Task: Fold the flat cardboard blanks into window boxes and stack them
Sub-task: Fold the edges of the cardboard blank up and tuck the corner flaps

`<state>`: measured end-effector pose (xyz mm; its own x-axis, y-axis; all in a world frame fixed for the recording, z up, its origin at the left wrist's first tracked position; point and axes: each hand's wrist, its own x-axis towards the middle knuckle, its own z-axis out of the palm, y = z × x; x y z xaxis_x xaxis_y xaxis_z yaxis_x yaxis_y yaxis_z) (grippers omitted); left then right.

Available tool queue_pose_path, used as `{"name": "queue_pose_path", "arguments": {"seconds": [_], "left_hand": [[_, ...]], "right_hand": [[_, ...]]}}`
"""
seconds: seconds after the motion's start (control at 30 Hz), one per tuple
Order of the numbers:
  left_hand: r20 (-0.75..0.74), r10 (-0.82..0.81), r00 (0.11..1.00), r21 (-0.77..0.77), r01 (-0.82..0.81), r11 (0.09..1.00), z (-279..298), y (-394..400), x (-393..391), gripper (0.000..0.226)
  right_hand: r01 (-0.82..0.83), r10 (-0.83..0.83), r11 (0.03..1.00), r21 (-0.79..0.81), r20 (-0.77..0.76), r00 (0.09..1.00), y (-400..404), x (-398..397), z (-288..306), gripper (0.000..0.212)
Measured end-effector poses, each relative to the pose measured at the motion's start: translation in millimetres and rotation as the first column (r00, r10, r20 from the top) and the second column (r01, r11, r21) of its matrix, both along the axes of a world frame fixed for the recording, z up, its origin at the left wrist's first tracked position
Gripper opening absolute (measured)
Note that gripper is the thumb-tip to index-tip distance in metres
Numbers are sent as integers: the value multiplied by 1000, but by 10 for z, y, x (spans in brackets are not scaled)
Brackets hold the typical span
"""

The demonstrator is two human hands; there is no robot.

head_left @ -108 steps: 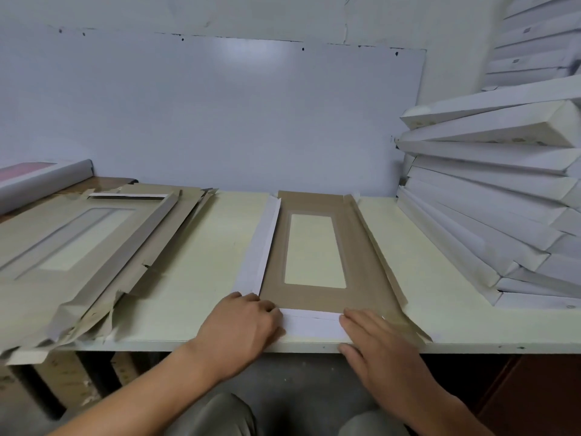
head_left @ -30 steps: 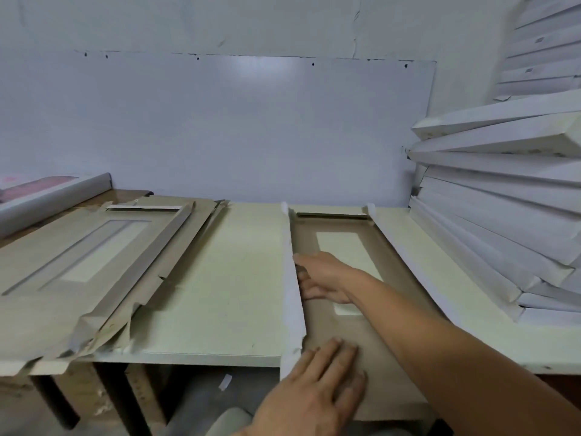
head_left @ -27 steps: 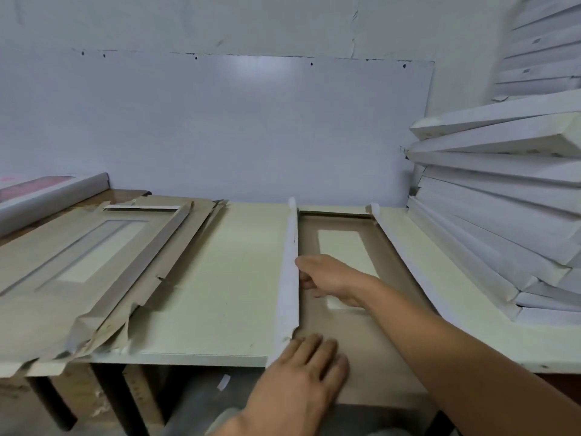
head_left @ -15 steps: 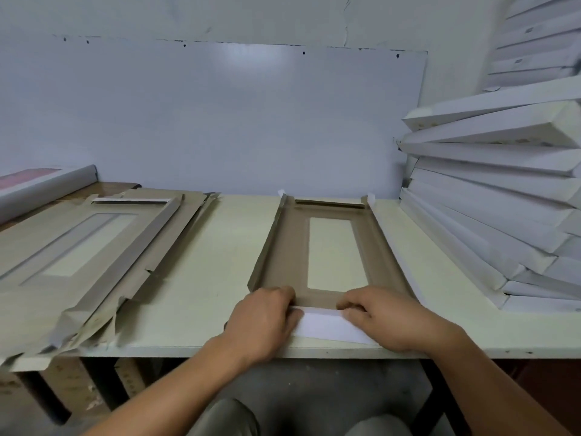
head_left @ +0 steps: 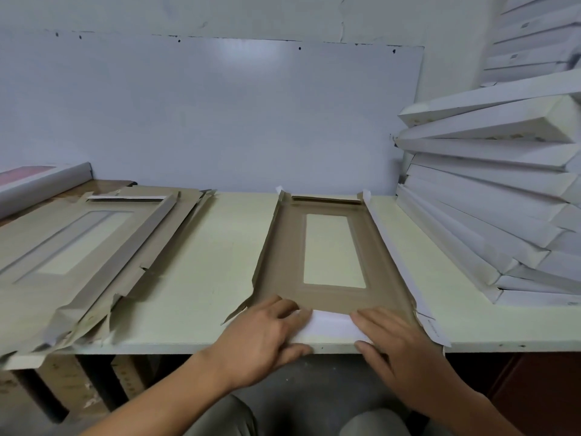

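A brown cardboard blank [head_left: 283, 256] with a rectangular window cut-out is laid brown side up on the pale surface [head_left: 201, 247], its near end at the surface's front edge. Its left side flap is raised, while the right side flap lies flat and white beside it. The white near flap [head_left: 330, 325] of the blank is pressed down by both hands: the left hand [head_left: 261, 338] rests on its left part with fingers laid flat, and the right hand [head_left: 393, 347] rests on its right part, fingers extended. To the left of the blank, a pile of flat blanks [head_left: 78, 247] is seen; to its right, a leaning stack of white folded boxes [head_left: 503, 196].
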<state>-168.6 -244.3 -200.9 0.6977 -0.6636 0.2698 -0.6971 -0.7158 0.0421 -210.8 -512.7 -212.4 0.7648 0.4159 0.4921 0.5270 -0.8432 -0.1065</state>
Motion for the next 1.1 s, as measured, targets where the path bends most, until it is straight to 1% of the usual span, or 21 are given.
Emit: {"name": "queue_pose_path", "arguments": {"seconds": [0.07,0.13,0.17,0.23,0.3,0.33,0.4,0.43,0.47,0.53,0.57,0.6,0.63,0.7,0.73,0.77,0.8,0.87,0.97,1.03,1.1], "left_hand": [[17,0,1000,42,-1,999,-40,14,-19,61],[39,-1,999,42,-1,999,-53,14,-41,59],[43,-10,999,33,8,999,-47,15,-51,57],[48,-28,998,30,26,999,-14,25,-93,51],[96,-32,995,42,28,999,3,46,-157,45],[118,-29,993,43,24,999,5,57,-189,40],[135,-14,991,52,7,999,32,68,-241,32],[135,12,991,66,-21,998,59,69,-254,31],[110,59,992,91,-69,993,105,66,-258,31],[42,172,984,115,-176,978,205,37,-246,30],[45,226,973,130,-230,964,235,15,-231,29],[61,261,963,155,-267,951,301,-28,-221,31],[80,278,957,224,-289,931,360,-84,-205,35],[209,293,933,239,-339,910,395,-217,-176,36],[234,283,930,235,-337,912,359,-283,-150,31],[232,281,931,243,-335,910,291,-338,-119,31],[197,266,944,280,-314,907,228,-386,-98,36],[140,235,962,354,-270,895,163,-419,-89,48],[68,246,967,380,-253,889,153,-344,-104,63],[51,268,962,427,-263,865,181,-263,-111,80],[70,279,958,475,-278,835,204,-189,-121,91]], "right_hand": [[-9,8,998,-54,-27,1000,-85,-37,2,50],[-14,13,994,-110,-11,1000,-114,-38,-3,54],[-23,24,992,-127,5,1000,-124,-23,-8,49],[-51,56,988,-145,28,998,-131,-3,-4,31],[-85,90,988,-126,39,995,-125,-1,19,45],[-115,120,988,-106,47,992,-111,2,41,46],[-156,157,987,-35,21,987,-77,-2,85,25],[-152,152,988,9,-16,988,-58,8,110,23],[-120,122,992,37,-67,990,-37,27,146,24],[15,-6,999,51,-165,986,1,85,219,28],[75,-65,996,38,-227,972,29,127,259,30],[116,-113,993,-8,-281,953,80,184,303,31],[141,-158,987,-76,-310,938,145,245,340,30],[210,-265,955,-211,-279,923,306,338,384,26],[230,-293,940,-253,-249,923,384,367,377,22],[212,-276,940,-266,-234,932,444,391,318,21],[152,-211,959,-240,-242,947,490,409,233,25],[25,-90,980,-199,-326,941,551,424,84,45],[43,-143,971,-234,-430,892,500,447,9,63],[84,-199,960,-266,-444,874,392,427,-14,76],[142,-261,946,-290,-427,866,239,390,-19,92]]}}
